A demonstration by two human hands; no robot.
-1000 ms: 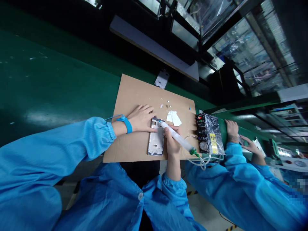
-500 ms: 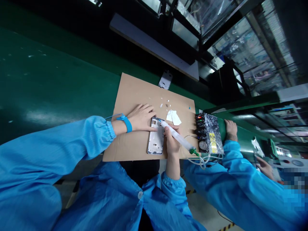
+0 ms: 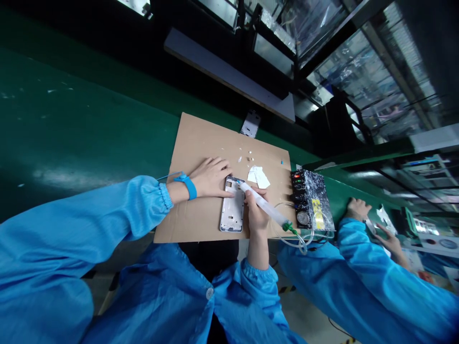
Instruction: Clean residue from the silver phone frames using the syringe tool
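Observation:
A pale phone frame (image 3: 232,212) with a dark rim lies flat on a cardboard sheet (image 3: 195,220). Fingers spread, my left hand (image 3: 211,177) rests on the cardboard, its thumb reaching over the frame's left edge; a blue strap circles that wrist. In my right hand (image 3: 257,212) is a translucent glue syringe (image 3: 266,206), gripped like a pen. Its blue tip points at the upper part of the frame; whether it touches I cannot tell. A green cap and clear tubing (image 3: 303,246) trail from the syringe's back end.
Crumpled white paper (image 3: 258,177) and small white scraps lie beyond the frame. A dispenser box (image 3: 311,200) with lit red and green displays stands right of the cardboard. Another phone frame (image 3: 250,124) lies at the back. A co-worker's hands (image 3: 357,209) are at the far right.
My hands, the syringe and the phone frame keep nearly the same positions. At the right, the co-worker's nearer hand has moved rightward, toward their other hand. The view has shifted slightly.

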